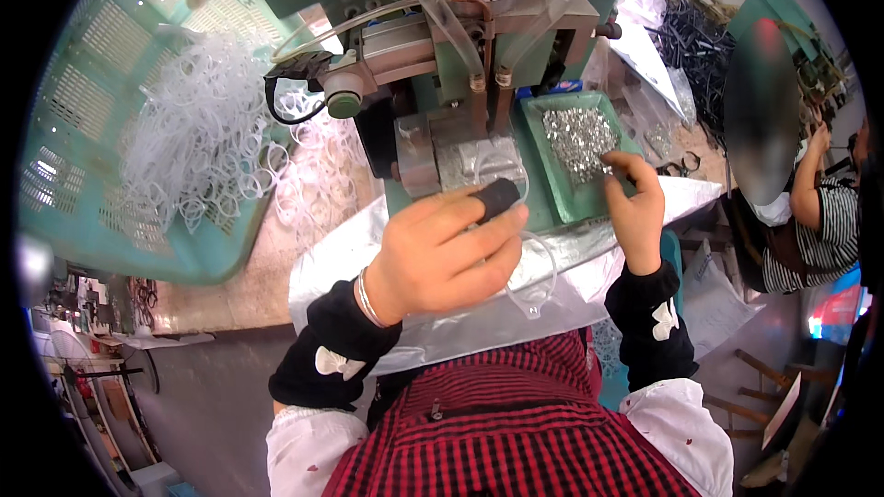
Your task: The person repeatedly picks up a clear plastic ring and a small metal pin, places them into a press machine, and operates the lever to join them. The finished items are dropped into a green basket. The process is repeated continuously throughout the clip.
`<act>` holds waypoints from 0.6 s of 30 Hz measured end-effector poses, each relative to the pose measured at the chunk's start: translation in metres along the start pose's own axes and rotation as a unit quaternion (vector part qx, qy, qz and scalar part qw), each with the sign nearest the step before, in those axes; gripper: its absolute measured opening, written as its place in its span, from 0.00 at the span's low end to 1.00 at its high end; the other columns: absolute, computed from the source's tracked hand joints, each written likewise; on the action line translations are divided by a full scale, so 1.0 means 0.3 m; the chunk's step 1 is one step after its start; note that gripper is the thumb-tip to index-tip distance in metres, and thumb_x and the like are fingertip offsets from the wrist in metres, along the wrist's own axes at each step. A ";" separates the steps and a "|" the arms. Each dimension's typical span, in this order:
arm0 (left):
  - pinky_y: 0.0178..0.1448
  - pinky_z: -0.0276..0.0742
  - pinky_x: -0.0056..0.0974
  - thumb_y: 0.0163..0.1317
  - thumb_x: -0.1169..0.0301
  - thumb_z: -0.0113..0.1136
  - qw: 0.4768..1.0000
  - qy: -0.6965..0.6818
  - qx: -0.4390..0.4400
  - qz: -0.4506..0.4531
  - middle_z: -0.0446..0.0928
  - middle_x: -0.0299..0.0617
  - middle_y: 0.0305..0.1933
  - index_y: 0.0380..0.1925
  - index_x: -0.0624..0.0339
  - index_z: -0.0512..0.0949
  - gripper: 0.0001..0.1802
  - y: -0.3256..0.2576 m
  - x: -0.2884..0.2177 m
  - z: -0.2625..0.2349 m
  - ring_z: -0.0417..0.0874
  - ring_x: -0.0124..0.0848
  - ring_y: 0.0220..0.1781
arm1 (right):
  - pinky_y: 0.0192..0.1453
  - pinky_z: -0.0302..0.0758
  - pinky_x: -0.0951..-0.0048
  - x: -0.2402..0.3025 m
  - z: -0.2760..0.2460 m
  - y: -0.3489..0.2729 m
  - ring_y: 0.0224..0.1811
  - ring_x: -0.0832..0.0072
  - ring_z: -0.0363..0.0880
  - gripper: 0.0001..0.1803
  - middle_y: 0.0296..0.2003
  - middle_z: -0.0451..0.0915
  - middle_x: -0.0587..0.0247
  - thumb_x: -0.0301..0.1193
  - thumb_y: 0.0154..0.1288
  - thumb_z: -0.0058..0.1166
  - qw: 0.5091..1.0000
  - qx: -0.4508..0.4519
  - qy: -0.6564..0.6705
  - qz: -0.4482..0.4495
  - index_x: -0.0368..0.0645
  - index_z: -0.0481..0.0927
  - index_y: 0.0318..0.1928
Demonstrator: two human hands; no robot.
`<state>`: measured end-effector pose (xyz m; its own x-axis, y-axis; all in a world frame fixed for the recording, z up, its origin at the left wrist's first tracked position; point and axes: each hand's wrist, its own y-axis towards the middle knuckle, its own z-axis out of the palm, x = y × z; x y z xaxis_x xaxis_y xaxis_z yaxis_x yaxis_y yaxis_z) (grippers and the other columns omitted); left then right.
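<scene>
My left hand (451, 253), with a black cover on one finger, is closed on a clear plastic loop strap in front of the machine's metal block (479, 164). A thin clear loop (555, 276) with a small shiny metal spot at its lower end hangs beside the fingers, over silvery sheeting. My right hand (637, 207) reaches the right edge of a green tray (564, 202) heaped with small silver metal pieces (578, 140). Its thumb and index finger are pinched around what looks like one such piece; the fingertips partly hide it.
The green machine (460, 37) with clear tubes stands straight ahead. At left, a green plastic basket (92, 156) holds many clear loops (198, 129), and more loops lie on the table beside it. Black parts (695, 55) are piled at far right. Another person (810, 221) sits beyond them.
</scene>
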<state>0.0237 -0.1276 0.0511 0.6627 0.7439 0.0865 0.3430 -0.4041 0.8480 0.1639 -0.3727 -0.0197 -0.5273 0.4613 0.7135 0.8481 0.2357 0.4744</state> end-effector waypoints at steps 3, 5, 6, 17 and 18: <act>0.43 0.87 0.43 0.44 0.77 0.67 1.000 -0.008 0.009 -0.005 0.86 0.46 0.47 0.33 0.60 0.80 0.13 -0.011 -0.001 -0.008 0.82 0.40 0.36 | 0.52 0.74 0.63 0.020 0.003 -0.019 0.42 0.56 0.78 0.07 0.36 0.81 0.57 0.21 0.53 0.63 0.994 0.061 -0.086 -0.042 0.40 0.84 0.35; 0.46 0.87 0.44 0.44 0.77 0.67 0.999 -0.025 0.004 -0.031 0.85 0.47 0.50 0.35 0.60 0.81 0.14 -0.027 -0.021 0.007 0.82 0.41 0.36 | 0.49 0.72 0.63 0.041 0.014 -0.017 0.41 0.57 0.77 0.06 0.33 0.79 0.57 0.23 0.52 0.65 0.984 0.066 -0.154 -0.060 0.39 0.83 0.33; 0.47 0.87 0.45 0.44 0.78 0.67 0.999 -0.025 0.005 -0.048 0.84 0.48 0.51 0.36 0.61 0.81 0.15 -0.037 -0.039 -0.004 0.82 0.42 0.37 | 0.47 0.71 0.60 0.044 0.026 -0.010 0.40 0.55 0.75 0.05 0.31 0.77 0.56 0.24 0.52 0.65 0.980 0.046 -0.162 -0.108 0.40 0.83 0.31; 0.51 0.72 0.48 0.49 0.79 0.72 0.860 0.298 -0.170 -0.379 0.81 0.41 0.35 0.33 0.58 0.83 0.11 -0.155 -0.195 -0.399 0.80 0.40 0.39 | 0.48 0.74 0.74 0.013 0.053 -0.047 0.39 0.73 0.81 0.07 0.36 0.83 0.60 0.21 0.66 0.58 0.998 -0.026 0.024 0.044 0.35 0.82 0.43; 0.52 0.71 0.48 0.50 0.80 0.71 0.832 0.304 -0.241 -0.397 0.81 0.42 0.36 0.32 0.59 0.83 0.10 -0.126 -0.104 -0.451 0.79 0.41 0.40 | 0.48 0.74 0.74 0.031 0.062 -0.033 0.39 0.73 0.81 0.07 0.36 0.83 0.61 0.21 0.65 0.59 0.998 -0.035 0.053 0.031 0.35 0.83 0.43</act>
<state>-0.1000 -0.0635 0.0869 -0.1548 0.8656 -0.4762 0.1079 0.4939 0.8628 0.1515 -0.3546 -0.0273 -0.4790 0.3794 0.7915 0.8759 0.1479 0.4592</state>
